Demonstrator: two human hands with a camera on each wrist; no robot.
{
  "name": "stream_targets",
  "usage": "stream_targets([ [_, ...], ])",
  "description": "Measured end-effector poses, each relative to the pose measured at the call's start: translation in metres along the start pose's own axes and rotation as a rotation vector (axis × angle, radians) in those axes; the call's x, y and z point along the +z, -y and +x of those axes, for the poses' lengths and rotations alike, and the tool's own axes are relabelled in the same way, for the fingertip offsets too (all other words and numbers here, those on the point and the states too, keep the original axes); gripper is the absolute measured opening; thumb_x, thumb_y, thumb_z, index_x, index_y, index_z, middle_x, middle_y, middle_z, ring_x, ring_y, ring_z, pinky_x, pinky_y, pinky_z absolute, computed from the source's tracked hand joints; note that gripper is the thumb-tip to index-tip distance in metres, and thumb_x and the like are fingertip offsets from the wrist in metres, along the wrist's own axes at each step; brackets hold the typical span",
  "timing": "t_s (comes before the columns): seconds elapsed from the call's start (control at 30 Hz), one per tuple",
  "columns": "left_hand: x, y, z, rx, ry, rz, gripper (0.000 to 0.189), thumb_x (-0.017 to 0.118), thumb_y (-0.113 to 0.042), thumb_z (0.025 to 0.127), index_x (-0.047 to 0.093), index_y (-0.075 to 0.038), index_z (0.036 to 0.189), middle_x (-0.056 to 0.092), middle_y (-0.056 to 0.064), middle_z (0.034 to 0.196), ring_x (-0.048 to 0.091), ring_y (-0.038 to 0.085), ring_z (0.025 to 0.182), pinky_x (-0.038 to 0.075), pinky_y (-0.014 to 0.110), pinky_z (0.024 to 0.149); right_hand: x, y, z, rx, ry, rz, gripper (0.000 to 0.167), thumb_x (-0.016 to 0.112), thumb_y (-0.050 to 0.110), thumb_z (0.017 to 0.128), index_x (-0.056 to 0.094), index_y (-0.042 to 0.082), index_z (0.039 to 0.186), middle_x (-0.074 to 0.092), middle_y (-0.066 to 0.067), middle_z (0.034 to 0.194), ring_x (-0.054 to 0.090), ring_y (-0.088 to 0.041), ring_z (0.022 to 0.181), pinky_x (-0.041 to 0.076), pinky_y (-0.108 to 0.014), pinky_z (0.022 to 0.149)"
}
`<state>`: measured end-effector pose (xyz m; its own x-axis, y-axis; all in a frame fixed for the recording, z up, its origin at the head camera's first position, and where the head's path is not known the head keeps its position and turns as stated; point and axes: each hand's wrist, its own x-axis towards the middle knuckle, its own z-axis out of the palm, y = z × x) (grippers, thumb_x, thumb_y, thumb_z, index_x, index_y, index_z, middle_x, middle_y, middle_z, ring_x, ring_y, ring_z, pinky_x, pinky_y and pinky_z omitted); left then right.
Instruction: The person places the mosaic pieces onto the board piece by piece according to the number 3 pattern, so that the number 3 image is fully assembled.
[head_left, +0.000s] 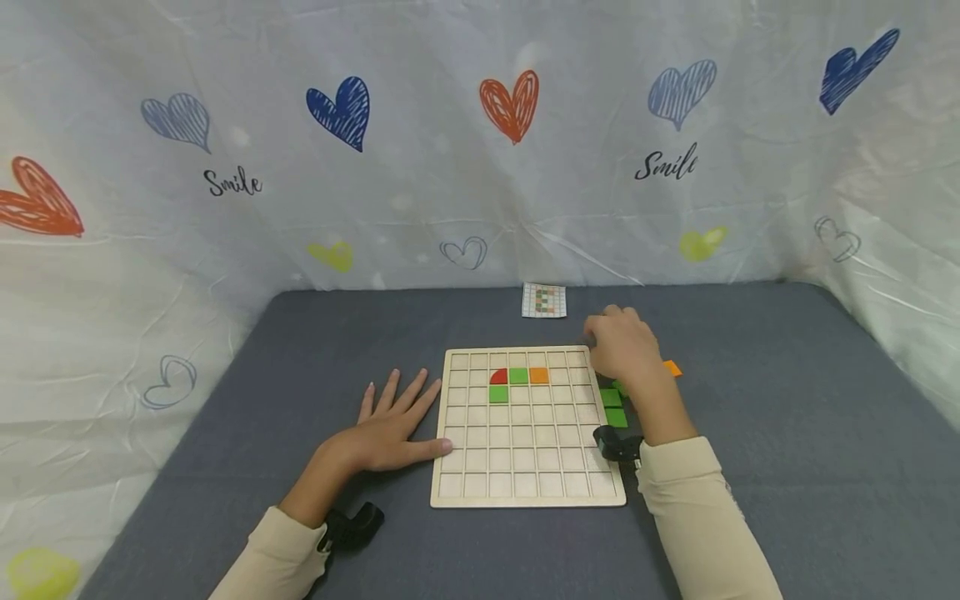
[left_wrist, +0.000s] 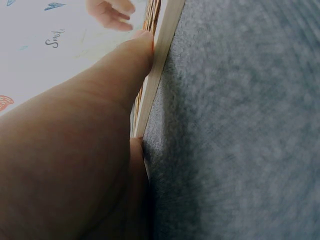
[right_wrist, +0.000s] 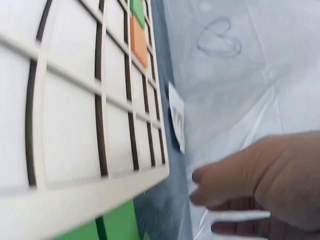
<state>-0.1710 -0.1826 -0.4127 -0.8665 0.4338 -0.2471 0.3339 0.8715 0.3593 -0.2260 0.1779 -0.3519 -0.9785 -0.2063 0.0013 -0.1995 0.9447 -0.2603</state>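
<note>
Board, lower centre, could shift if bumped, unseating tiles; left hand spreads wide, hold of right hand unclear.

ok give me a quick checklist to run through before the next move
1. Left hand touching the board: ok, thumb on its left edge.
2. Placed tiles within their squares: ok, one red, two green, one orange.
3. Loose green tiles near the right hand: ok, beside the board's right edge.
4. Card uncovered: ok, it lies beyond the board's far edge.
5. Placed tiles match the card: cannot tell, its print is too small.
6. Right hand holding a tile: cannot tell, none shows at its fingers.
</note>
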Motion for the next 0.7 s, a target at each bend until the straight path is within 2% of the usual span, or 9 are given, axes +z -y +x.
stream_targets([
  [0.17,0.0,0.001,0.001,-0.004,0.009,-0.001,0.103,0.043,-0.087,0.083,0.004,-0.032,0.162,-0.009,-0.005,0.166,-0.023,0.03,0.148,-0.018,0.06,0.111,0.001,-0.025,-0.003,0.194,0.091,0.002,0.044,0.06,0.004,0.091,0.057,-0.005,0.134,0.045,-0.037,0.131,0.042,-0.058,0.116,0.042,-0.066,0.087],
  [0.27,0.0,0.001,0.0,-0.001,0.0,0.004,0.104,0.043,-0.087,0.083,0.005,-0.031,0.162,-0.008,-0.004,0.166,-0.023,0.03,0.148,-0.017,0.061,0.111,0.001,-0.035,-0.002,0.251,0.104,0.033,0.047,0.059,0.003,0.092,0.053,-0.006,0.138,0.043,-0.039,0.133,0.04,-0.059,0.119,0.041,-0.068,0.089],
  [0.37,-0.001,0.0,0.0,0.001,-0.006,0.006,0.104,0.042,-0.087,0.083,0.006,-0.03,0.162,-0.007,-0.004,0.166,-0.023,0.03,0.148,-0.017,0.06,0.112,0.001,-0.038,-0.002,0.265,0.07,0.052,0.042,0.058,0.0,0.091,0.057,-0.007,0.133,0.047,-0.037,0.13,0.044,-0.058,0.118,0.044,-0.066,0.09],
  [0.5,-0.005,-0.004,-0.003,0.013,-0.003,-0.011,0.103,0.045,-0.084,0.086,0.008,-0.026,0.163,-0.005,0.0,0.168,-0.021,0.033,0.149,-0.017,0.061,0.111,0.001,-0.038,-0.001,0.264,0.023,0.067,0.032,0.058,-0.001,0.091,0.064,-0.007,0.123,0.056,-0.033,0.122,0.054,-0.053,0.11,0.048,-0.063,0.085],
  [0.7,-0.012,-0.01,-0.006,0.015,0.025,-0.01,0.101,0.051,-0.077,0.089,0.012,-0.021,0.163,-0.002,0.007,0.168,-0.018,0.039,0.149,-0.015,0.065,0.11,0.004,-0.038,0.001,0.242,0.01,0.085,0.016,0.061,0.004,0.092,0.06,-0.006,0.103,0.062,-0.023,0.093,0.059,-0.041,0.084,0.049,-0.053,0.07],
])
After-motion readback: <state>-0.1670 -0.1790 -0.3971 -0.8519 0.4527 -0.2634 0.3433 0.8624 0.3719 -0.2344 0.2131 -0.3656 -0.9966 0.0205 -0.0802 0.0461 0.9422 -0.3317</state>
